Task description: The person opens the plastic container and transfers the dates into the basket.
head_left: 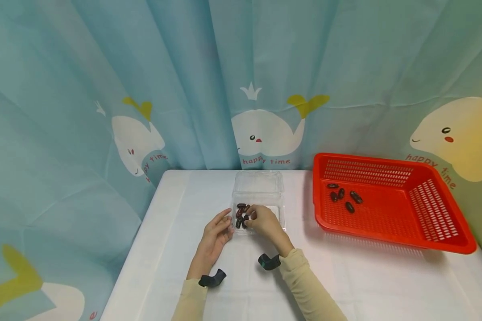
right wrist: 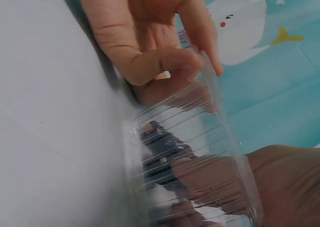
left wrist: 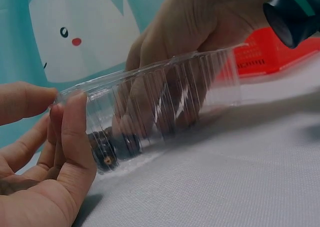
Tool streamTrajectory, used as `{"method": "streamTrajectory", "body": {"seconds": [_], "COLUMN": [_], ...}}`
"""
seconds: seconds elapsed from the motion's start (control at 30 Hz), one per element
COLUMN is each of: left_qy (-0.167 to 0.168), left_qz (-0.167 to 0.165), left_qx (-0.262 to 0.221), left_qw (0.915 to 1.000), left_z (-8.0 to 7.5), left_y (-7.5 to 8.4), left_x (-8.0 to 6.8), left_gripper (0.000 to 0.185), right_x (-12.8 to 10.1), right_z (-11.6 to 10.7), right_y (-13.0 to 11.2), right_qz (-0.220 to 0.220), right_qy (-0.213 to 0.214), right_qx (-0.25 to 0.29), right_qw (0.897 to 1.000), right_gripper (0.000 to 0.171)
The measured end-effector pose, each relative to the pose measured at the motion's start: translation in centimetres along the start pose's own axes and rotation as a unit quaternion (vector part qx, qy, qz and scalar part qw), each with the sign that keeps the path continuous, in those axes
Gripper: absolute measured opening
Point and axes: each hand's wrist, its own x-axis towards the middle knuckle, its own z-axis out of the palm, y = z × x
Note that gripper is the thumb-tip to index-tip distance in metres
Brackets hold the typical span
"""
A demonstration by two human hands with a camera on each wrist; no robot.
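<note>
A clear plastic box (head_left: 281, 209) with a hinged lid (head_left: 259, 182) lies open at the table's back edge. Several dark brown dates (head_left: 238, 222) lie in its left half. My left hand (head_left: 216, 236) pinches the left rim of the box between thumb and fingers, seen close up in the left wrist view (left wrist: 45, 157). Reaching down into the box, my right hand (head_left: 266, 222) pinches a date (head_left: 245, 219) among the others. Through the ribbed wall in the right wrist view, its fingertips (right wrist: 187, 169) show against dark dates (right wrist: 162, 146).
To the right stands a red plastic basket (head_left: 385, 238) with several more dates (head_left: 350, 207) in its left part. A white cloth (head_left: 160, 249) covers the table. Behind hangs a blue curtain (head_left: 184, 89) with whale prints, close to the back edge.
</note>
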Motion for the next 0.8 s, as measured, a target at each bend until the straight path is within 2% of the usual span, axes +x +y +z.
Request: {"method": "streamTrajectory", "body": {"seconds": [0.23,0.4,0.8], "left_qy": [0.001,0.003,0.0], "left_qz": [0.001,0.0,0.003], "left_qx": [-0.001,0.0,-0.023], "left_qw": [1.0,1.0,0.9997], "left_z": [-0.24,-0.22,0.21], "left_y": [0.11,0.01,0.17], "left_x": [-0.12,-0.22,-0.52], "left_gripper": [0.053,0.052,0.052], "right_x": [-0.17,-0.34,0.04], "right_z": [0.41,0.57,0.21], "right_y": [-0.37,-0.41,0.2], "right_qz": [-0.039,-0.063,-0.07], "right_qy": [0.011,0.001,-0.026], "right_qx": [-0.007,-0.007,0.022], "right_qw": [0.999,0.998,0.997], "right_gripper": [0.026,0.026,0.02]}}
